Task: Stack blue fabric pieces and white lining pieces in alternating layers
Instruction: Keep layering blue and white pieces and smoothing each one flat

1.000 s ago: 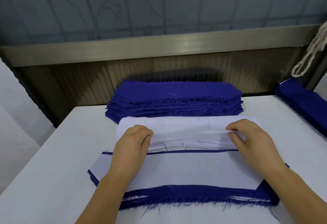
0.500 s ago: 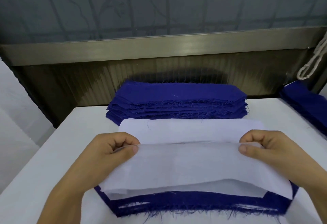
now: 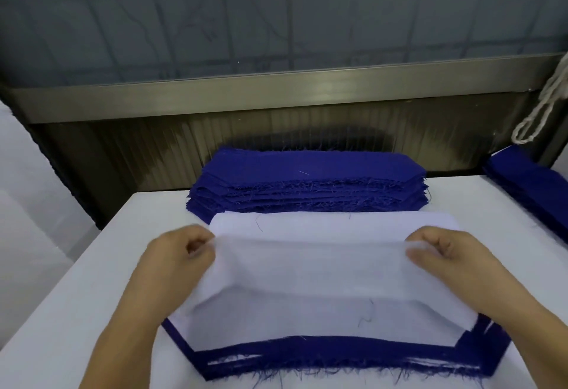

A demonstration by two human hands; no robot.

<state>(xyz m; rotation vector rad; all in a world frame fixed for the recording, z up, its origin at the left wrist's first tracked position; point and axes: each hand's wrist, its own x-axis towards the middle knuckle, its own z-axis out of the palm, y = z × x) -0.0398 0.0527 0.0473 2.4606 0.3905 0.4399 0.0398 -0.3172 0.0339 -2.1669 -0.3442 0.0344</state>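
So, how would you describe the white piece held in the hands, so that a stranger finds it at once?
Start at the white table and go to the near stack edged in blue. Just above it hangs the white lining piece, pinched at its far corners by the left hand and the right hand. Unlike the flat white pile behind, it is lifted and sagging.

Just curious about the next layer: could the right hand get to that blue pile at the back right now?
Probably not at once: the right hand is pinching the white lining piece together with the left hand. Nothing else blocks the blue pile.
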